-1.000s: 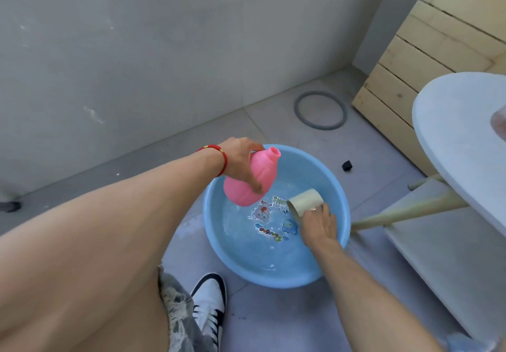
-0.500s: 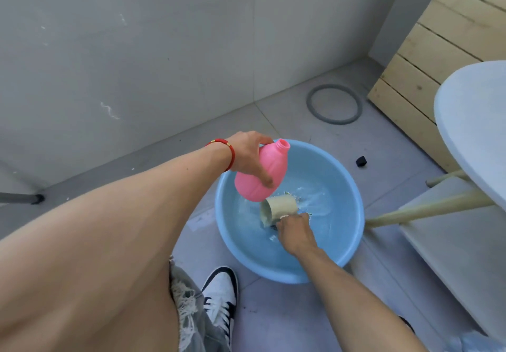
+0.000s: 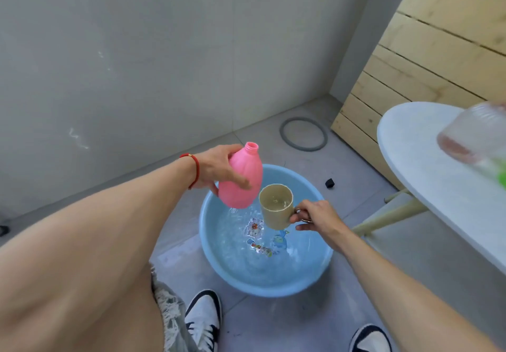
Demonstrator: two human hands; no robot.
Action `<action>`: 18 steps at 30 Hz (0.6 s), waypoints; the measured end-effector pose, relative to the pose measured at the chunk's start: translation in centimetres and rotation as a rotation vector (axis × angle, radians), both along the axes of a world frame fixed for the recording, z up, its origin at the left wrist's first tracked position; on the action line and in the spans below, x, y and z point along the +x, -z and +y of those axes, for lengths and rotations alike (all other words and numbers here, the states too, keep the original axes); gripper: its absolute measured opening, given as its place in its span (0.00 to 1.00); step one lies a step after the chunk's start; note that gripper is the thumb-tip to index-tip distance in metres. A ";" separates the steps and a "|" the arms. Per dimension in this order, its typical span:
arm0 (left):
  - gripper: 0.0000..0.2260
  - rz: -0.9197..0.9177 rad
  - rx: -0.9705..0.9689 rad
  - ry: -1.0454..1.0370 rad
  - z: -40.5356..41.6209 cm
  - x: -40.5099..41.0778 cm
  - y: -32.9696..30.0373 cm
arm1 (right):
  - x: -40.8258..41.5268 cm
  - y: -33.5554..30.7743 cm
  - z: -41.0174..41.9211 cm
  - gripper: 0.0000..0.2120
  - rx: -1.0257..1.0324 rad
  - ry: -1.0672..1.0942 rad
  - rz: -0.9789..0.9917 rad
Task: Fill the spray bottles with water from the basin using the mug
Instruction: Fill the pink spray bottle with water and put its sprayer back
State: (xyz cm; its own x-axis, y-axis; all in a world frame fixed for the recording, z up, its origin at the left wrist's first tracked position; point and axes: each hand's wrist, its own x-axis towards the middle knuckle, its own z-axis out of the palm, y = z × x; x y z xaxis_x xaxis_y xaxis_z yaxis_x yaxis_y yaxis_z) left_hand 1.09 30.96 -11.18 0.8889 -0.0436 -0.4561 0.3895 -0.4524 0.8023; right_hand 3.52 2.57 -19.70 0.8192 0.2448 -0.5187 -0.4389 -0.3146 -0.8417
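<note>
My left hand (image 3: 220, 167) grips a pink spray bottle (image 3: 243, 179) without its cap, neck tilted up and away, held over the far left rim of the blue basin (image 3: 315, 277). My right hand (image 3: 315, 217) holds a beige mug (image 3: 276, 206) by its handle, upright above the water, with water inside it. The mug hangs just right of the bottle's body, nearly touching it. The basin stands on the grey floor and holds rippling water over cartoon prints on its bottom.
A white round table (image 3: 427, 176) stands at the right with a blurred clear bottle (image 3: 473, 135) on it. A grey ring (image 3: 303, 133) and a small black cap (image 3: 330, 182) lie on the floor beyond the basin. My shoes (image 3: 204, 319) are near the basin's front.
My right hand has lifted the mug out of the water, turning it upright with water in it. The pink bottle has risen a little with its neck turned more upward.
</note>
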 end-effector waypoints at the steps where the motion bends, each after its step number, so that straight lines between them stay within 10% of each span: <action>1: 0.32 -0.014 -0.024 -0.007 0.0 -0.1 0.1 | 0.5 -1.4 -0.5 0.08 -0.007 -0.006 -0.023; 18: 0.35 -0.056 0.187 0.200 -2.8 0.2 -0.3 | 1.9 -15.0 -2.0 0.22 -0.103 -0.100 -0.382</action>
